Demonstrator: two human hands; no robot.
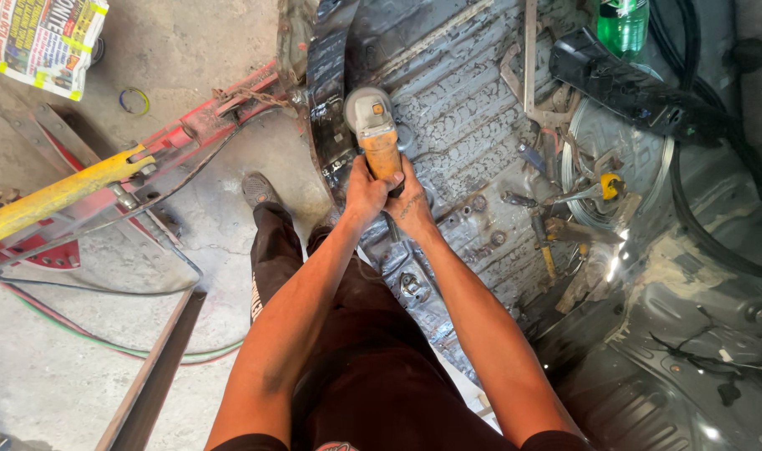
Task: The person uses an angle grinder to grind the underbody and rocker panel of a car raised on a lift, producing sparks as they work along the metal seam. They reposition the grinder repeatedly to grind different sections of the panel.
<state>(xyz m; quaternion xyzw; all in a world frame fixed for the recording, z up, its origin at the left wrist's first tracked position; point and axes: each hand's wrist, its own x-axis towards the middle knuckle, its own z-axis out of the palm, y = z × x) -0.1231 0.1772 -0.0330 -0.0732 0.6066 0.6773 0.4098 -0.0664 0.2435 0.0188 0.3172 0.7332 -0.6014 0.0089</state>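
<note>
- While gripping the orange angle grinder (379, 138) with both hands, leaning over the dark, cracked sheet-metal floor panel (464, 125).
- Wrapping the left hand (367, 190) around the grinder's body, fingers closed tight.
- Clasping the right hand (408, 203) just beside it on the rear of the handle, likewise closed.
- Holding the grey head at the panel's raised edge (326, 100); contact with the metal not clear.
- Judging the tool as stiff, fairly heavy, prone to kicking, so best held by the orange barrel, well away from the disc.
- Leaving loose tools (564, 225), a green bottle (623, 25) and a black cable (690, 209) lying further along the panel.
</note>
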